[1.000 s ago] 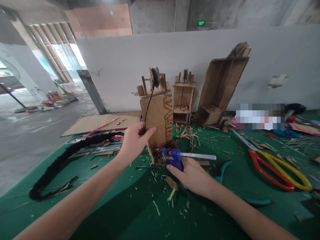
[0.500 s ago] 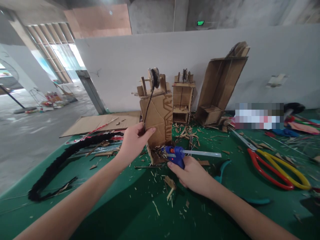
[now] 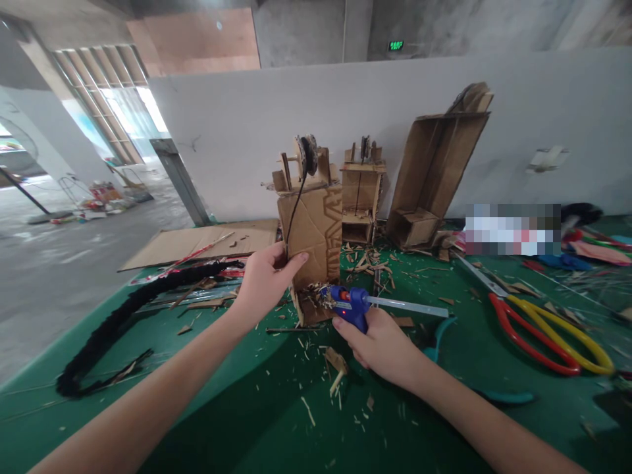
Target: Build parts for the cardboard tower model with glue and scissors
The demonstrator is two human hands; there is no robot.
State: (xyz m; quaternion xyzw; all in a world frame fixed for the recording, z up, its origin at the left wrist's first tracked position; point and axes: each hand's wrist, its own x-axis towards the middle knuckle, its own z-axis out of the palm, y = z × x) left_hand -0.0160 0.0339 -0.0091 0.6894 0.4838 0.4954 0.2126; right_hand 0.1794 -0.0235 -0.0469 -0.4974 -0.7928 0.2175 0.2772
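Cardboard tower point(image 3: 311, 230) looks light, flimsy and crushable; left hand point(image 3: 264, 280) fingers wrap its lower side wall, while right hand point(image 3: 380, 345) fingers grip blue glue gun point(image 3: 351, 306) at its base

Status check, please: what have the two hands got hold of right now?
Left hand grips cardboard tower. Right hand holds glue gun, nozzle at tower base. Scraps around.

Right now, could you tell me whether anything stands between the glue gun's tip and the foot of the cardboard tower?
Nothing visible does. The right hand holds the blue glue gun with its nozzle right at the base of the cardboard tower, which the left hand steadies. Only loose cardboard scraps lie around that spot.
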